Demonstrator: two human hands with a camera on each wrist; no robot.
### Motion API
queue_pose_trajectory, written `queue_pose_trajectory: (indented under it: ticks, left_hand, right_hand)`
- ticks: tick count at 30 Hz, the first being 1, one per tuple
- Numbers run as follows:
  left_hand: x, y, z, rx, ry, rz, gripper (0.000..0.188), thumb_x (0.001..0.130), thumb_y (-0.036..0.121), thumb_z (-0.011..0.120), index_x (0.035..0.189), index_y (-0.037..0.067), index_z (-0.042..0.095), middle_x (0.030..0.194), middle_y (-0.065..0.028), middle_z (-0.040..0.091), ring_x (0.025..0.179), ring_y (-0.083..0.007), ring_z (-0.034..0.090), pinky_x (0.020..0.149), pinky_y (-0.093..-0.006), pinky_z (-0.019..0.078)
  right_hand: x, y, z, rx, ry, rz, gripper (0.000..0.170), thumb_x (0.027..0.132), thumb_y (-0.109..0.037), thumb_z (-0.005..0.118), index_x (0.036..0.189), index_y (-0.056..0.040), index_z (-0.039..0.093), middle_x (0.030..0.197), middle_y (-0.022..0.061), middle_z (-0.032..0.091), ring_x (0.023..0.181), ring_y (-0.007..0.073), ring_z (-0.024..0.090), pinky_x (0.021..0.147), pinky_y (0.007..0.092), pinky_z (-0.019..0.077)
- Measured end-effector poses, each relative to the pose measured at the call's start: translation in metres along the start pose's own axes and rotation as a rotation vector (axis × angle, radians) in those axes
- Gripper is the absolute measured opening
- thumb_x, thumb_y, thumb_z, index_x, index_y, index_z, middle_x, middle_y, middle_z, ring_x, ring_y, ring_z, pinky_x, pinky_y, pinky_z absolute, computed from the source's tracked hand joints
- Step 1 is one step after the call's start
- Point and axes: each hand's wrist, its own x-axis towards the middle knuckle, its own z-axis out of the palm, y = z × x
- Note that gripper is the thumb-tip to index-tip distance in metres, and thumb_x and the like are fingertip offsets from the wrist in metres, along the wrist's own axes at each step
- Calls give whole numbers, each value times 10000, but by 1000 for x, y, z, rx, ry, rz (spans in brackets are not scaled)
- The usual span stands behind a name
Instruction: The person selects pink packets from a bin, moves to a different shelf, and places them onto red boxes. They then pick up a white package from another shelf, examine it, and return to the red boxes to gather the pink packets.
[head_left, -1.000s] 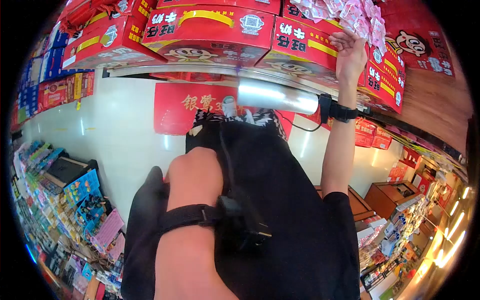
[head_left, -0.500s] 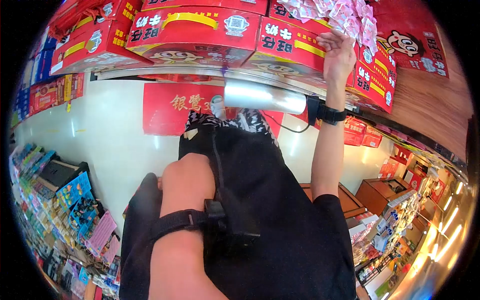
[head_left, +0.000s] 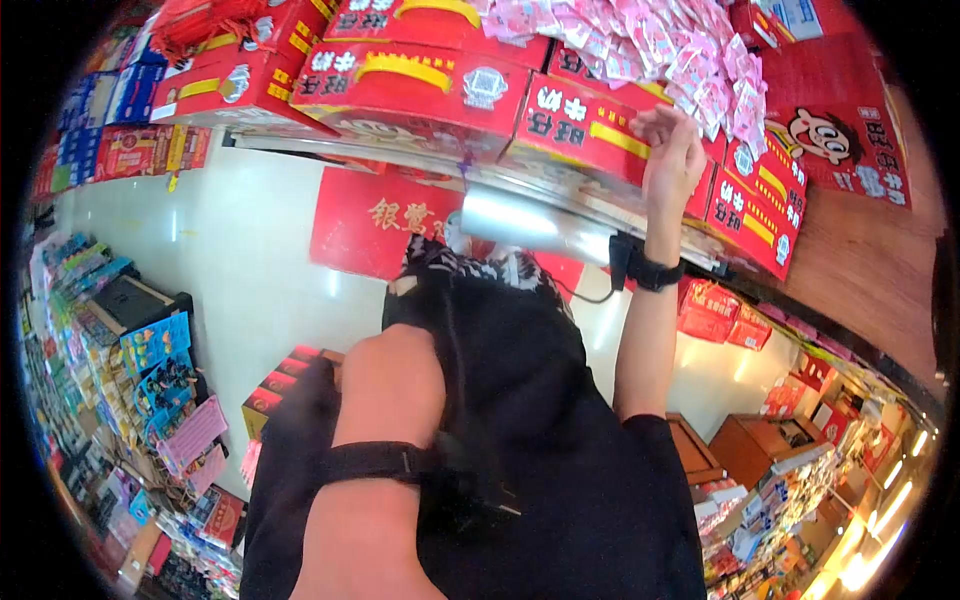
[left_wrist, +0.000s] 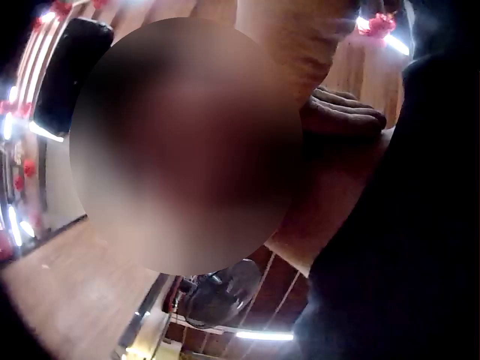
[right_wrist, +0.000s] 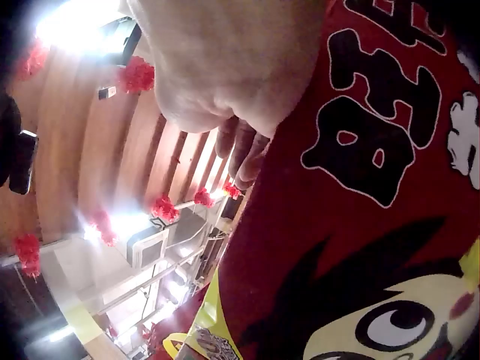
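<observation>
My right hand [head_left: 672, 165] rests at the top edge of a red milk carton box [head_left: 585, 125], palm turned up and fingers loosely bent. A heap of small pink-and-white packets [head_left: 640, 45] lies on the boxes just beyond its fingertips. In the right wrist view, the heel of the right hand [right_wrist: 232, 67] lies against the box front with its cartoon face, and no object shows in its fingers. My left hand [head_left: 390, 370] is bent at the wrist before the black clothing at my waist. Its loosely curled fingers [left_wrist: 345, 116] show in the left wrist view, nothing between them.
More red milk boxes [head_left: 420, 85] line the counter, with a wooden surface [head_left: 850, 240] at right. A silver cylinder [head_left: 530, 215] sits below the counter edge. Shelves of goods [head_left: 130, 400] stand at left, and a brown cabinet [head_left: 765, 435] stands behind at right.
The head view has shifted, bringing more of the packet heap and box tops into sight. My right hand's fingers are more bent. The left hand stays at the waist.
</observation>
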Motion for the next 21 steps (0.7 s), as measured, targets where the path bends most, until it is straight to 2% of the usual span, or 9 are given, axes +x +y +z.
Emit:
queue_pose_trajectory:
  ticks: [2,6,7,11,13,15,17,18,21]
  left_hand:
    - [3,0,-6,-23,-47,-1,484,864,511,407,603,124,530,613,-23,499,535,-169,540,456,-268,398]
    - [1,20,-19,-230,-175,8,824,737,829,259,660,39,484,600,-48,453,512,-193,475,459,-278,309]
    - [-2,29,-17,-143,-45,65,974,556,941,176,649,19,476,593,-57,441,494,-193,462,440,-282,293]
    - [-4,43,-43,-242,127,267,954,712,846,108,614,-9,519,541,-117,479,431,-212,479,390,-360,411]
    - [-5,43,-57,-246,170,316,909,828,732,75,612,-18,541,517,-139,497,432,-214,503,393,-344,462]
    - [0,46,-81,-176,222,404,701,954,528,238,616,-3,547,517,-106,518,433,-167,510,359,-282,439]
    - [1,61,-108,145,439,361,489,982,318,302,645,57,539,565,-66,540,448,-116,481,430,-252,413]
    - [1,74,-134,176,498,256,365,950,305,398,688,86,528,548,-15,500,442,-91,454,452,-228,389]
    - [10,94,-222,111,694,154,501,920,527,351,771,79,517,612,-7,386,586,-132,409,525,-278,340]
  right_hand:
    - [-2,0,0,-58,-1,-1,369,989,-274,372,1013,51,546,872,139,617,786,216,606,727,322,486]
    - [-8,-11,7,-205,-7,1,298,973,-226,429,1000,40,562,860,104,618,781,167,600,723,280,481]
    - [-10,-12,7,-185,-12,-11,298,973,-226,429,1000,40,562,860,104,618,781,167,600,723,280,481]
    - [-12,-10,12,-211,-21,-15,210,924,-179,531,980,14,592,853,62,638,774,114,600,698,240,467]
    - [-17,-10,13,-321,-30,-44,184,905,-161,560,954,10,608,842,62,646,749,109,607,658,231,473]
    - [-16,-7,13,-364,-15,-103,163,889,-145,581,927,8,619,835,61,651,723,97,607,632,225,475]
    - [-18,-12,15,-519,-92,-58,158,910,-103,544,988,27,588,849,59,628,787,101,599,717,224,471]
    - [-18,-12,16,-496,-92,-42,166,910,-112,545,1000,21,585,855,56,625,770,100,596,702,224,471]
    - [-14,-24,23,-319,-48,67,185,910,-127,548,1015,23,577,862,53,622,746,100,591,684,226,472]
